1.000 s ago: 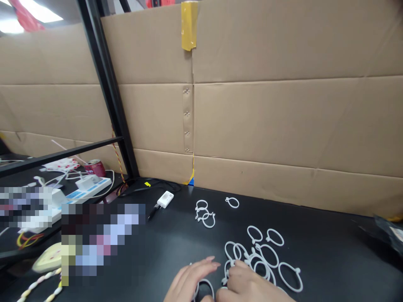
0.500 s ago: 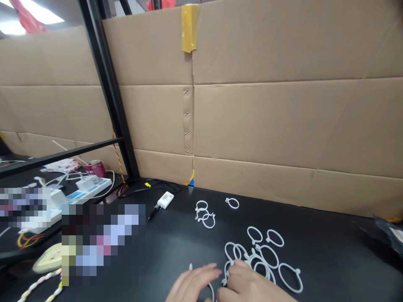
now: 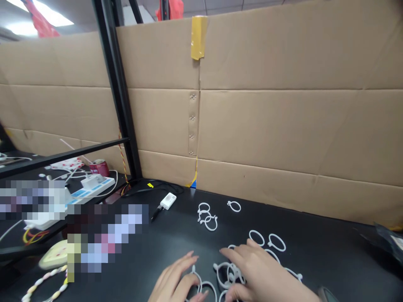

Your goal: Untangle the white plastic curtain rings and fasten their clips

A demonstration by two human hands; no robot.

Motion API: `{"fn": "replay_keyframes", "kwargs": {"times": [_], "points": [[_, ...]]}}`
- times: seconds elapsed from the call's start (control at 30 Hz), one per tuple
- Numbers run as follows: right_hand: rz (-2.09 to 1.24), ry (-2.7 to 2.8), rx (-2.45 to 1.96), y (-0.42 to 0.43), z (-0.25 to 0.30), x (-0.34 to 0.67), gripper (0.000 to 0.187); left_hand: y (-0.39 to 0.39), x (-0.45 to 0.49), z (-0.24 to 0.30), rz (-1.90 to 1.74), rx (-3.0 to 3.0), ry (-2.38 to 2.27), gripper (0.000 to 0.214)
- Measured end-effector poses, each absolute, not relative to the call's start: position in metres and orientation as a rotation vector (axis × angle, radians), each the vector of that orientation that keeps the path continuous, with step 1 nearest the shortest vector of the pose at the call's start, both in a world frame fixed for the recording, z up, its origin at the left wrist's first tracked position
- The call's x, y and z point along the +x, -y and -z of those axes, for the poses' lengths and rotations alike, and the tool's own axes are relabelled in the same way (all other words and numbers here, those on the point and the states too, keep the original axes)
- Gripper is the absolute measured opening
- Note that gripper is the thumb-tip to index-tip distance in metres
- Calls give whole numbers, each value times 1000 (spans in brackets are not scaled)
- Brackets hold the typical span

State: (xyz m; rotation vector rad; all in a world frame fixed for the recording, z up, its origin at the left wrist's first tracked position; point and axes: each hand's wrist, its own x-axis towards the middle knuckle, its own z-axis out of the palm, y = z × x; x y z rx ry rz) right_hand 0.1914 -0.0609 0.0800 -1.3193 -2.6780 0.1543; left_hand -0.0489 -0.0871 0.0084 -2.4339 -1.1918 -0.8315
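My left hand (image 3: 171,282) lies on the black table (image 3: 330,256) at the bottom edge, fingers curled around a white plastic ring (image 3: 203,287). To its right, my right hand (image 3: 261,274) rests flat with fingers stretched out over a pile of white rings (image 3: 228,272), covering part of it. Two more rings (image 3: 267,240) lie just beyond its fingertips. A small linked cluster of rings (image 3: 207,216) and a single ring (image 3: 234,206) lie farther back.
A cardboard wall (image 3: 267,126) closes the back of the table. A white adapter with a black cable (image 3: 166,201) lies at left centre. Past a black frame post (image 3: 118,92) are a power strip (image 3: 91,186), a red can (image 3: 99,167) and cables. A dark bag (image 3: 388,243) sits far right.
My right hand has moved forward and spread over the ring pile. My left hand has shifted slightly left with a ring. The camera has tilted a little.
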Motion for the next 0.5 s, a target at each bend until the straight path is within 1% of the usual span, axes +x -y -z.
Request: {"fn": "replay_keyframes", "kwargs": {"times": [0.03, 0.07, 0.13, 0.17, 0.23, 0.3, 0.4, 0.5], "points": [[-189, 2641, -1316, 56, -81, 190, 49, 88, -54, -6, 803, -2438, 1196, 26], [-233, 2591, -1318, 50, -81, 188, 42, 89, -59, -3, 756, -2456, 1204, 37], [-319, 2475, -1331, 34, -80, 180, 25, 92, -64, 7, 669, -2454, 1314, 60], [-358, 2416, -1351, 24, -77, 176, 19, 93, -64, 13, 645, -2442, 1397, 67], [-368, 2383, -1379, 4, -68, 166, 15, 95, -61, 25, 686, -2349, 1594, 67], [-363, 2374, -1402, -13, -57, 158, 19, 96, -57, 35, 721, -2333, 1661, 67], [-360, 2396, -1393, -26, -46, 152, 14, 93, -58, 39, 787, -2379, 1622, 69], [-370, 2442, -1318, -16, -52, 152, 10, 92, -66, 30, 897, -2502, 1513, 72]]}}
